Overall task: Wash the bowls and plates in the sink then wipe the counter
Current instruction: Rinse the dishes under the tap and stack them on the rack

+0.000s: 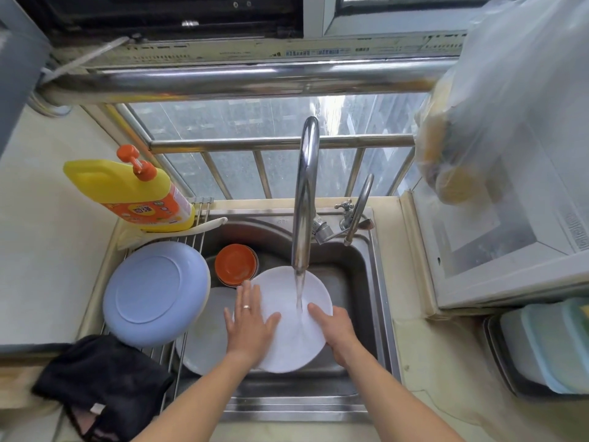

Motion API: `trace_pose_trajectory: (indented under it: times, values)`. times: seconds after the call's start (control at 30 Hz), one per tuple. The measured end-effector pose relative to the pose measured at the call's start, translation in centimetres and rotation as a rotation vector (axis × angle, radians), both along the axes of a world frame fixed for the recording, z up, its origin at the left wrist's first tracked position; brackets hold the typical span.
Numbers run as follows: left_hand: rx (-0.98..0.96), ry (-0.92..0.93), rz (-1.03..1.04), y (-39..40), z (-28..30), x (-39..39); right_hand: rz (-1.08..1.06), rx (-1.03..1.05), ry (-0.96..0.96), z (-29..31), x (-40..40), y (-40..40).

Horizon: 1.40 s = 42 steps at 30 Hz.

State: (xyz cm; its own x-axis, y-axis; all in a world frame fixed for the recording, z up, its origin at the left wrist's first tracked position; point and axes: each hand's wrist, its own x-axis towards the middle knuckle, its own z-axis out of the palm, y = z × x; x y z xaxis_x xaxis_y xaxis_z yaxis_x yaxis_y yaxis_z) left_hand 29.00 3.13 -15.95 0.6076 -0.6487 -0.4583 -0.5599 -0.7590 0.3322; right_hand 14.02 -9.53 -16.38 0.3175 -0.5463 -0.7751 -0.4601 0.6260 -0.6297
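Right now I hold the round white plate (288,317) under the steel faucet (305,199): left hand (250,320) flat on it, right hand (334,330) gripping its rim; I'd tilt it for runoff.

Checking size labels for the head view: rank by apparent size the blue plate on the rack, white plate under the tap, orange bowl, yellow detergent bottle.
1. Upturned round pale-blue plate and round white plate under the running water: look alike, and hands cover part of the white one, so unranked.
2. Yellow plastic detergent bottle with orange pump.
3. Small round orange bowl.
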Motion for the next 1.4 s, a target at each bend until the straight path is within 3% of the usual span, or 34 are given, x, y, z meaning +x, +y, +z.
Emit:
trace_pose_trajectory:
  times: [0.13,0.23,0.3,0.37,0.43,0.5,0.57,0.67,0.73,0.8,0.87,0.97,1.07,1.27,1.4]
  values:
    - [-0.095,0.253,0.445,-0.2,0.4,0.4,0.058,0.001,0.026,0.1,-0.8,-0.7]
    - [-0.12,0.605,0.774,0.4,0.3,1.6,0.064,-0.03,0.058,-0.7,-1.8,-1.5]
    - [-0.121,0.847,0.839,0.9,0.6,1.9,0.165,-0.142,0.112,-0.8,-2.0,-1.8]
    - [-0.134,0.929,0.82,1.1,0.6,1.9,0.357,-0.392,0.273,-0.7,-1.7,-1.8]
    - [-0.162,0.946,0.817,1.0,0.5,1.7,0.545,-0.716,0.436,-0.4,-0.7,-1.3]
    - [-0.19,0.954,0.815,0.8,0.7,1.1,0.765,-0.911,0.47,-0.1,0.8,-0.7]
    - [-0.224,0.975,0.807,0.2,0.8,0.7,0.954,-0.909,0.395,0.0,2.3,0.3]
    - [-0.286,0.973,0.815,-0.8,1.4,0.5,1.176,-0.902,0.134,0.3,3.4,2.5]
    - [-0.341,0.937,0.872,-1.1,1.6,0.7,1.157,-0.864,-0.058,1.5,3.4,3.5]
    - [-0.372,0.892,0.947,-1.0,1.8,0.9,1.071,-0.795,-0.112,2.0,2.7,3.4]
    - [-0.365,0.844,0.984,-0.6,2.0,1.2,1.053,-0.801,-0.041,1.7,1.9,2.8]
    - [-0.315,0.82,0.942,-0.1,2.7,1.3,0.863,-0.756,0.168,0.8,1.3,1.5]
    - [-0.265,0.854,0.827,0.1,3.2,0.8,0.954,-0.758,0.341,-0.1,2.1,0.7]
    - [-0.317,0.847,0.861,0.0,3.7,0.4,1.057,-0.7,-0.02,0.7,3.6,2.7]
    - [-0.197,0.702,0.937,0.7,2.9,1.5,0.863,-0.767,0.241,1.0,2.8,2.1]
